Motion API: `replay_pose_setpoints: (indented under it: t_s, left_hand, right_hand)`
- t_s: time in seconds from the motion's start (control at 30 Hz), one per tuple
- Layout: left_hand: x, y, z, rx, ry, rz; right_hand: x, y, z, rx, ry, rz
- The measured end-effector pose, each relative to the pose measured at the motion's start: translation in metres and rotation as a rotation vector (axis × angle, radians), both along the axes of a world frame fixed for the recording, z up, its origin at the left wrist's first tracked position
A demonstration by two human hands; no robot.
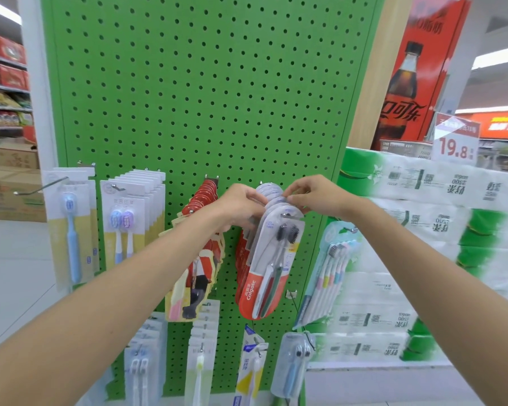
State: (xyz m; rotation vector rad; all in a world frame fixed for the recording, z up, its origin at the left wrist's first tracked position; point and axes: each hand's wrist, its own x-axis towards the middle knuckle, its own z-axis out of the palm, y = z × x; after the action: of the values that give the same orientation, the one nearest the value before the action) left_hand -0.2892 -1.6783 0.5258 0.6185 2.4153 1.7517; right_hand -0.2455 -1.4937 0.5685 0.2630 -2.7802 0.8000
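A green pegboard (206,92) carries rows of toothbrush packs on metal hooks. In the middle hangs a stack of grey-and-red Colgate packs (272,259), each with two dark-headed brushes. My left hand (241,205) grips the stack's left side near the top. My right hand (311,196) pinches the rounded top tabs of the packs at the hook. The hook itself is mostly hidden by fingers and packs.
Red-and-yellow packs (197,259) hang just left of the stack, pastel multi-brush packs (332,268) to the right, and more packs below. Stacked tissue bundles (417,235) with a 19.8 price sign (455,142) stand on the right. Cardboard boxes (12,189) and shelves stand at left.
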Motion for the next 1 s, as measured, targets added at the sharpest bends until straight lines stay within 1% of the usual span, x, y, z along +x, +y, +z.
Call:
replay_pose_setpoints:
  t_s: [0.07, 0.13, 0.17, 0.23, 0.37, 0.47, 0.57, 0.63, 0.77, 1.0]
  left_hand:
    - [-0.007, -0.002, 0.004, 0.027, 0.066, 0.096]
    - [-0.016, -0.003, 0.008, -0.050, 0.218, 0.165]
    - [-0.018, -0.002, 0.010, -0.110, 0.281, 0.163]
    - [-0.021, 0.001, 0.012, -0.199, 0.334, 0.116]
    - [-0.027, 0.011, 0.017, -0.287, 0.321, 0.055]
    - [-0.029, 0.012, 0.017, -0.276, 0.297, 0.050]
    - [-0.027, 0.009, 0.018, -0.223, 0.257, 0.052]
    - [-0.025, 0.003, 0.020, -0.199, 0.220, 0.068]
    - [-0.022, -0.013, 0.027, -0.230, 0.190, 0.131]
    - [-0.009, -0.033, 0.035, -0.301, 0.220, 0.210]
  right_hand:
    - [-0.002, 0.000, -0.001, 0.018, 0.010, -0.008]
    - [-0.004, 0.000, -0.002, 0.041, 0.010, -0.017]
    - [-0.005, 0.000, -0.003, 0.052, 0.010, -0.021]
    - [-0.006, 0.000, -0.005, 0.063, 0.013, -0.026]
    - [-0.007, 0.001, -0.006, 0.055, 0.027, -0.025]
    - [-0.007, 0.002, -0.005, 0.045, 0.034, -0.020]
    - [-0.007, 0.001, -0.004, 0.046, 0.035, -0.015]
    - [-0.008, 0.000, -0.005, 0.044, 0.039, -0.020]
    - [-0.009, -0.001, -0.007, 0.042, 0.033, -0.033]
    - [-0.006, -0.002, -0.008, 0.014, 0.030, -0.034]
